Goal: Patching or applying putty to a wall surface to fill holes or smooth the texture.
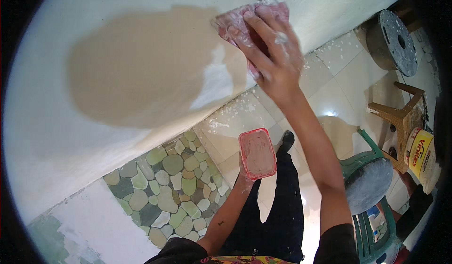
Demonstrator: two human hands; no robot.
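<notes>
Smeared with white paste, a flat pink putty scraper [225, 21] lies against the pale wall [155, 66]. My right hand [280, 47] grips it with the fingers spread over its face, and white paste shows on the knuckles. Lower down, my left hand [245, 170] holds a red-rimmed rectangular tub [258, 153] by its side, its fingers mostly hidden. Pinkish-grey putty fills the tub, with smooth tool marks on top. The tub is apart from the wall.
Paste spatters the beige floor tiles [240, 108] along the wall. Pebble-pattern flooring [169, 188] lies at lower left. To the right stand a spool-like drum [398, 42], a brown stool [400, 108], a yellow bucket [421, 155] and a green chair [372, 240]. Another person's arm [408, 185] shows there.
</notes>
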